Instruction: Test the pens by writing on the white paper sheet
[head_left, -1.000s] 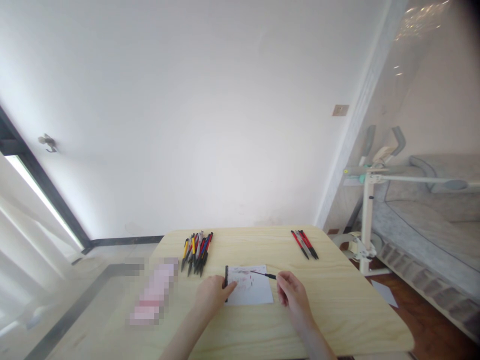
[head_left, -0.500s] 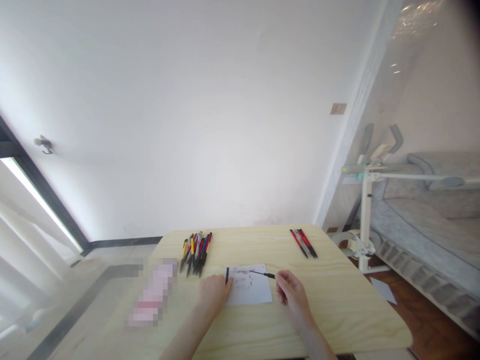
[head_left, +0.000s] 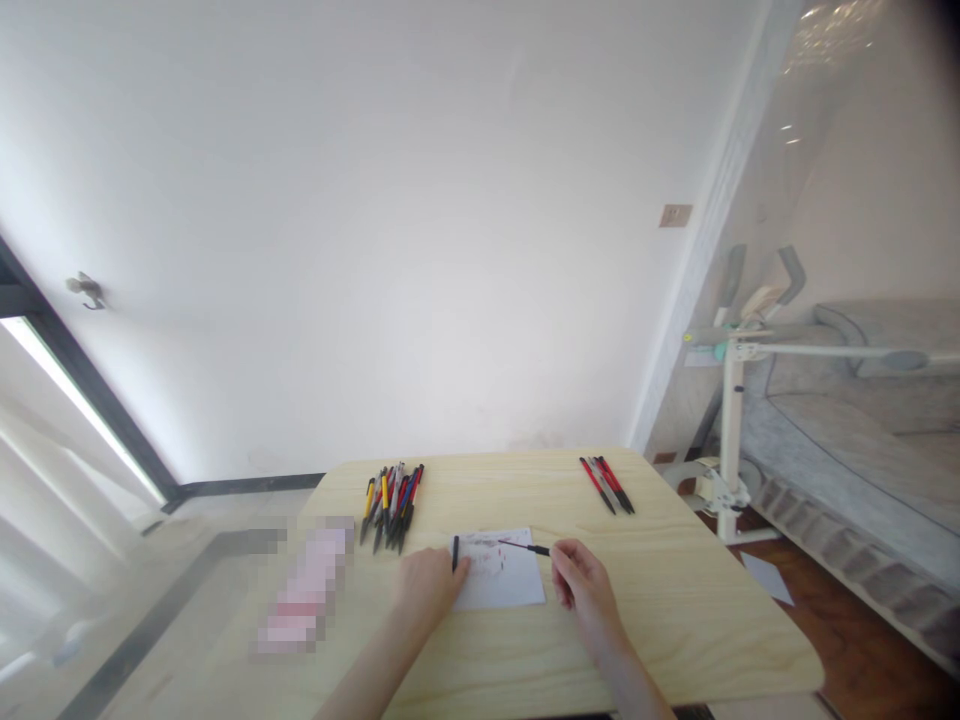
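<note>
Rod: the dark rod point(head_left: 534, 548) is in your right hand point(head_left: 585, 582), reaching over the paper's upper right; you cannot tell whether its tip touches.
Right hand: your fingers pinch the rod's black end, beside the paper.
Paper: the marked white paper point(head_left: 517, 590) lies flat between your hands, which are apart.
Left hand: your left hand point(head_left: 427, 585) has its thumb at the paper's left edge, by a black strip point(head_left: 455, 552); its grip is unclear.
Pens: a mixed pile point(head_left: 391, 505) lies beyond your left hand, red and grey pens point(head_left: 606, 487) far right.
Table: pale wood point(head_left: 675, 620) beneath everything.
</note>
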